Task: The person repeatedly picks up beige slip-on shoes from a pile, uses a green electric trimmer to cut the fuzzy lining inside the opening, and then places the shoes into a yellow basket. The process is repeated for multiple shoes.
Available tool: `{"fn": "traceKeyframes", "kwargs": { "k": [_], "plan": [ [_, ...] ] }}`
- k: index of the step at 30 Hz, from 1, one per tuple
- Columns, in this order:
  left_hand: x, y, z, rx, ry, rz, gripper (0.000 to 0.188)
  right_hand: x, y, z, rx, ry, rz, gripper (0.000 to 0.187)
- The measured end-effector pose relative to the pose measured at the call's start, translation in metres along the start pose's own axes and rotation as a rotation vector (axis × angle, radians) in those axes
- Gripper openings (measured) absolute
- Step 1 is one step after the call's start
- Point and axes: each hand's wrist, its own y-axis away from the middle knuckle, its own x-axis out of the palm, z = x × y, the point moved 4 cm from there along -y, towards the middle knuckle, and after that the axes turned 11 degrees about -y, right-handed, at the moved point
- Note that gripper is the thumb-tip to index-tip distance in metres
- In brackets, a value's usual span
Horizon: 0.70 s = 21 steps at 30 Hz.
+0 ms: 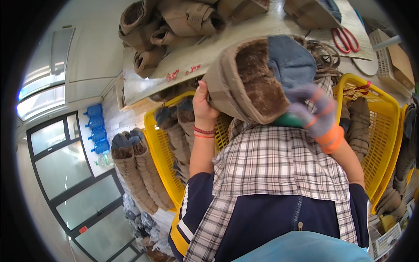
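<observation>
My bare left hand (204, 105) grips the left side of a tan boot upper (224, 89), its thumb up along the outside and its other fingers hidden behind. The upper's wide opening faces me, showing brown fleece and a blue-grey fabric part. My right hand (315, 114), in a grey and orange glove, is beside the upper's lower right edge. It is smeared by motion, so its grip cannot be made out. Just below that edge, next to the gloved fingers, shows part of a green object (288, 120) whose kind is hidden.
More boot uppers (185, 19) lie on the worktable (209, 54) ahead, with red-handled scissors (345, 40) and small red bits (172, 75). Yellow baskets with nested uppers stand at left (163, 153) and right (386, 131). Stacked uppers (142, 168) stand farther left.
</observation>
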Motion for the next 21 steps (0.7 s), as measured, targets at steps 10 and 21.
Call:
{"fn": "traceKeyframes", "kwargs": {
  "k": [10, 21],
  "plan": [
    [0.019, 0.011, -0.032, 0.090, -0.178, 0.182, 0.059, 0.019, -0.022, 0.025, -0.080, 0.050, 0.268, 0.018],
    [-0.016, 0.019, -0.060, 0.309, 0.298, 0.187, 0.046, -0.066, -0.304, 0.052, -0.282, -0.157, 0.047, 0.034]
  ]
}}
